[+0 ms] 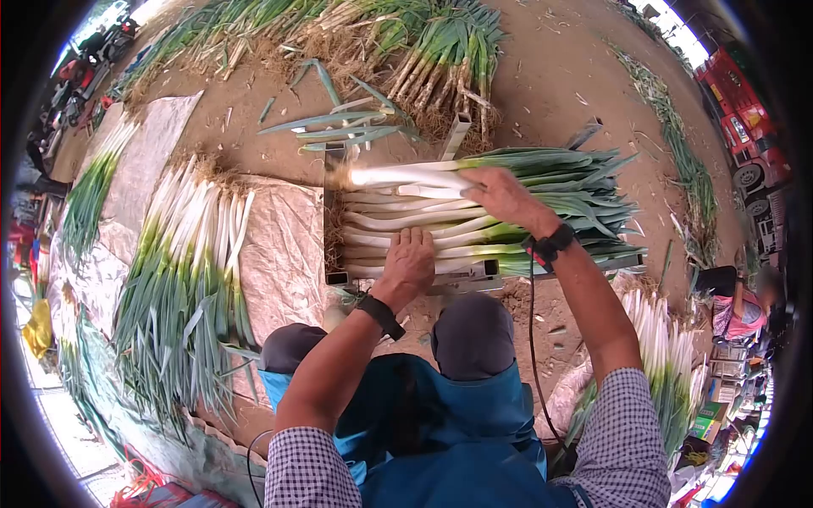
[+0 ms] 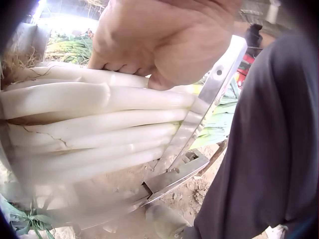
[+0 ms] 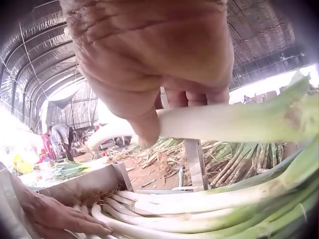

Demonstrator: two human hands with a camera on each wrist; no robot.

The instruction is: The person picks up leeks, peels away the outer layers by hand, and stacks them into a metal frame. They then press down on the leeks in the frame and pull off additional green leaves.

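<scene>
My right hand grips a leek round its pale shaft, holding it above the others with its root end toward the left. Under it, several leeks lie side by side in a metal frame, roots at the left plate and green leaves to the right. On their white shafts, near the frame's front side, rests my left hand with fingers laid out straight. The held leek's root end is blurred in the head view.
Leeks lie in a large pile on a sheet to the left, and more lie at the right. Rooty bundles and cut leaves are on the ground beyond the frame. A cable hangs from the right wrist.
</scene>
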